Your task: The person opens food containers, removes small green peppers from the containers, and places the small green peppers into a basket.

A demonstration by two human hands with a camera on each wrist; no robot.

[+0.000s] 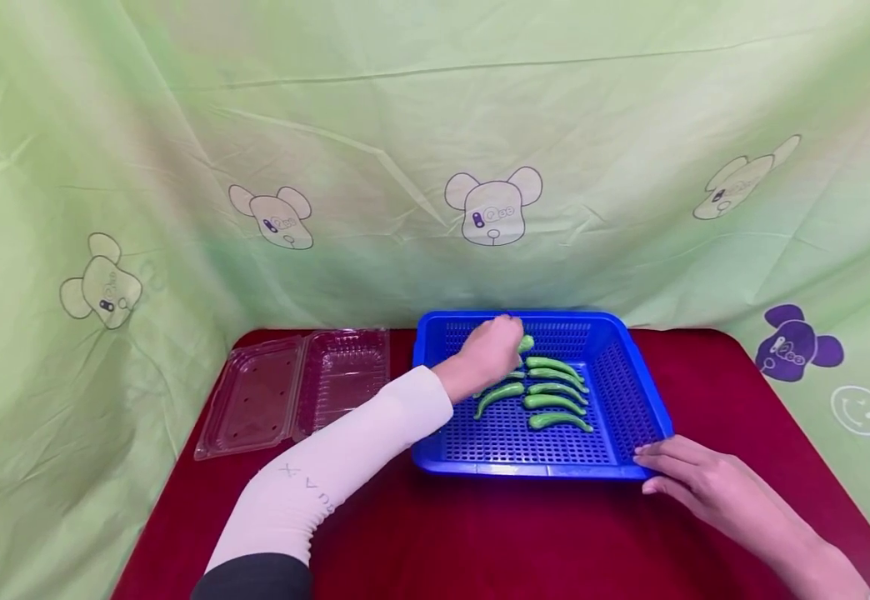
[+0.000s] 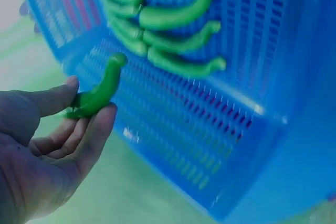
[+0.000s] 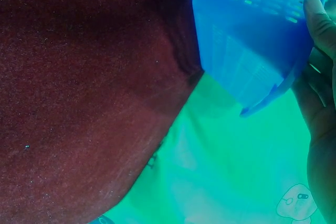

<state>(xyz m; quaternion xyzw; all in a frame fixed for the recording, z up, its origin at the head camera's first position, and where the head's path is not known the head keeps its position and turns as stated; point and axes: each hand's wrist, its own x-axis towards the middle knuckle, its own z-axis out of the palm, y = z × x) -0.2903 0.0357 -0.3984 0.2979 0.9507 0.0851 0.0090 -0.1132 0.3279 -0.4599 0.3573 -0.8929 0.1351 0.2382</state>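
Observation:
My left hand (image 1: 489,354) is over the far part of a blue plastic basket (image 1: 480,471), pinching a green pepper (image 2: 100,95) between thumb and fingertips. That pepper's rounded end pokes out past the fingers in the head view. Below it, several more curved green peppers (image 1: 555,401) lie in two columns on the basket floor. The left column is partly hidden behind the hand, with one pepper (image 1: 498,395) showing at its near end. At the basket's near right corner, my right hand (image 1: 697,475) grips the rim, thumb and fingers on either side of it.
Left of the basket lies a clear plastic clamshell box, its lid (image 1: 255,396) folded back beside its ribbed tray (image 1: 345,367). Both stand on a dark red tablecloth (image 1: 495,542). A pale green curtain (image 1: 375,167) with printed bear heads surrounds the table's back and sides.

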